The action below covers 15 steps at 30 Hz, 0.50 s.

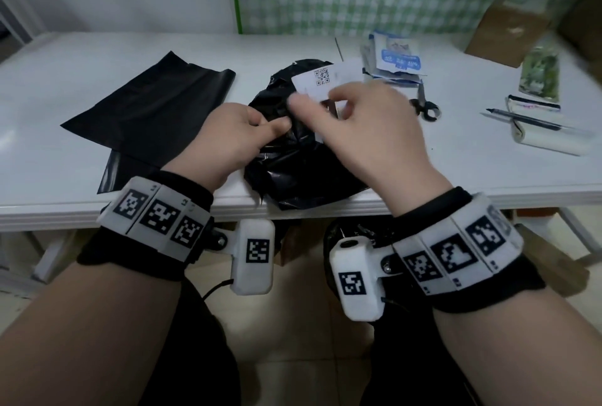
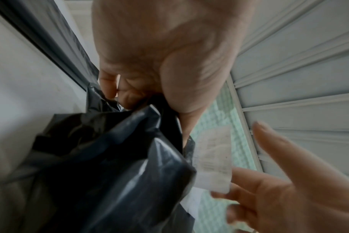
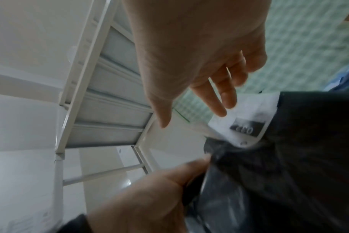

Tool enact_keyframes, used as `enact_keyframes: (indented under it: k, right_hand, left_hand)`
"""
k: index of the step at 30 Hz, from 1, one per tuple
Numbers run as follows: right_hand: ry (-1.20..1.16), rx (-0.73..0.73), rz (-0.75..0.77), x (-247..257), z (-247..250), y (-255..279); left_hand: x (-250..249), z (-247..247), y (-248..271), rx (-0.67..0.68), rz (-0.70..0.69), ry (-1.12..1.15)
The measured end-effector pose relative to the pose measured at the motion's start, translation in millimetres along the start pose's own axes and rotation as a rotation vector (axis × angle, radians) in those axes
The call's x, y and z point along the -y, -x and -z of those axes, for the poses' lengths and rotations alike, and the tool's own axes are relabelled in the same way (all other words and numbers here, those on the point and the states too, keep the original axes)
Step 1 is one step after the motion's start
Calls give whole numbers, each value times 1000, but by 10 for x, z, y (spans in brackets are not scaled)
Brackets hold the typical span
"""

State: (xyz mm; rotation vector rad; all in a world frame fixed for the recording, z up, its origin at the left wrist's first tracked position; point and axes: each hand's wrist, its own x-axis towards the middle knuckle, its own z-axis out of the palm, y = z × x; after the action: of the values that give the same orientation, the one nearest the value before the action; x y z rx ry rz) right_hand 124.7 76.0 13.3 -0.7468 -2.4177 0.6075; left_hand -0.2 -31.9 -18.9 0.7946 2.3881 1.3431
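A crumpled black plastic bag (image 1: pixel 293 164) lies at the middle of the white table (image 1: pixel 49 158), reaching its front edge. A white label (image 1: pixel 325 79) with a QR code sits on the bag's far side. My left hand (image 1: pixel 267 125) pinches a fold of the bag (image 2: pixel 110 157) between thumb and curled fingers (image 2: pixel 130 97). My right hand (image 1: pixel 317 104) hovers over the label (image 3: pixel 247 116). Its straight fingers (image 3: pixel 221 108) touch the label's edge and the thumb stands apart. In the left wrist view part of the label (image 2: pixel 213 157) stands up beside the right fingertips.
Flat black bags (image 1: pixel 153 102) lie to the left. Scissors (image 1: pixel 425 105), blue and white packets (image 1: pixel 397 56), a pen (image 1: pixel 524 118), a white roll (image 1: pixel 547 138) and a green packet (image 1: pixel 540 76) are on the right. A cardboard box (image 1: pixel 511 30) stands at the back right.
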Motion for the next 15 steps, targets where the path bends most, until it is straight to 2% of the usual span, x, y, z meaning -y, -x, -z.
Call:
enact_keyframes:
  k: [3,6,9,12,15]
  right_hand:
    - [150,18,114,-17,-219,32]
    - [116,-44,222,-67,-407,50]
    - [91,-44,190,-47,-468,57]
    - [178,-32,155,-15,-470,35]
    - [226,1,131,13,-514,-19]
  left_hand:
    - [-26,27,36,52,37,1]
    - [-56,91,75,79,62,-14]
    - [-43,166,92,23,74,-109]
    - [34,244,57,-81,92,-198]
    - [58,265,42,-128,177,-497]
